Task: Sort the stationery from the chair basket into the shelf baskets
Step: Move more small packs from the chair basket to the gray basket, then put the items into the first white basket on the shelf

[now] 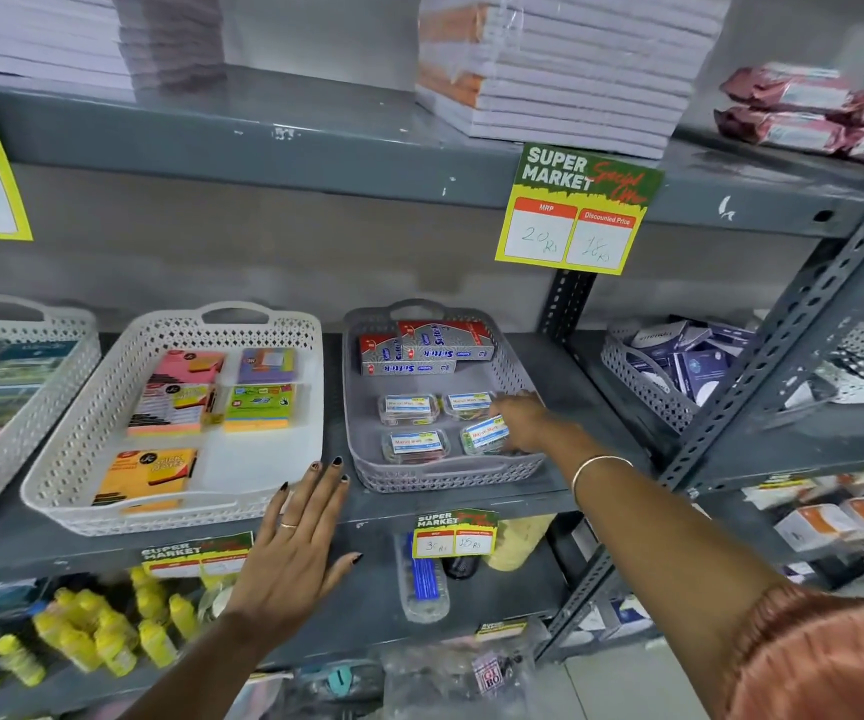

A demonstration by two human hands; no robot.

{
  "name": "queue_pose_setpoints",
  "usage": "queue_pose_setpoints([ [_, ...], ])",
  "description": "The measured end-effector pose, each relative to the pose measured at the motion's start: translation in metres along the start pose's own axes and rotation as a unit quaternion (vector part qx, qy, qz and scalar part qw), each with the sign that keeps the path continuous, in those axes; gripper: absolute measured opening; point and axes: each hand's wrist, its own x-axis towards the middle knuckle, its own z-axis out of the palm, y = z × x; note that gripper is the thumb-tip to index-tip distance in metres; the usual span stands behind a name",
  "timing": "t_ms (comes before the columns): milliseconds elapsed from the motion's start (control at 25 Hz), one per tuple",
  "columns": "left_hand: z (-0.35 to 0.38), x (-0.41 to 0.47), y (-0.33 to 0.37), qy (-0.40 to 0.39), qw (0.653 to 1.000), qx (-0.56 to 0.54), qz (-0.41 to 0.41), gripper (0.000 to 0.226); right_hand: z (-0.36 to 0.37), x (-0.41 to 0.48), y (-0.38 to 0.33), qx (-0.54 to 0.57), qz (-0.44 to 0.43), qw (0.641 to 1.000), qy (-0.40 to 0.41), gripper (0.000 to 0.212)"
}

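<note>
Grey basket (pixel 367 459): pin box (pixel 484 434) within right grip (pixel 515 423)

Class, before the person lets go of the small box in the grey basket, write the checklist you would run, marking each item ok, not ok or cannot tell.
1. Right hand is over the grey basket: ok.
2. Small clear box is in the fingers and inside the basket walls: ok.
3. Box rests flat on the basket floor: not ok, it looks tilted.
4. It sits with matching boxes, not the red-and-grey cartons behind: ok.
5. Left hand lies open on the shelf edge, holding nothing: ok.
6. Chair basket has items left: cannot tell, out of view.
</note>
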Motion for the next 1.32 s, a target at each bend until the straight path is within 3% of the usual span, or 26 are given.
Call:
queue_pose_setpoints([
  [200,-0.003,0.001,-0.003,-0.004,1.000,0.010,-0.028,0.070,0.005,0.000,-0.003,-0.057,-0.007,0.998,-0.022,0.055],
  [360,-0.007,0.001,-0.005,-0.034,0.998,0.018,-0.046,0.069,-0.013,0.001,-0.015,-0.040,-0.010,0.999,-0.028,0.066],
  [480,-0.011,-0.001,-0.005,-0.056,0.997,0.015,-0.053,0.065,-0.041,0.006,-0.043,-0.005,-0.038,0.999,0.002,0.067],
  [600,-0.018,-0.002,-0.006,-0.069,0.995,0.015,-0.071,0.070,-0.069,0.013,-0.087,0.000,-0.107,0.992,0.063,0.053],
  [760,-0.037,-0.021,-0.031,-0.074,0.988,0.026,-0.131,0.074,-0.096,0.007,-0.196,0.014,-0.248,0.955,0.161,0.038],
  [920,-0.066,-0.074,-0.083,-0.051,0.970,0.058,-0.233,0.071,-0.097,-0.026,-0.344,0.071,-0.390,0.899,0.187,0.033],
  [1160,-0.085,-0.243,-0.185,-0.078,0.920,0.062,-0.379,0.070,-0.032,-0.077,-0.566,0.124,-0.540,0.822,0.133,0.027],
  [1320,-0.083,-0.370,-0.223,-0.135,0.873,0.032,-0.468,0.071,0.066,-0.097,-0.684,0.111,-0.569,0.812,0.064,0.029],
])
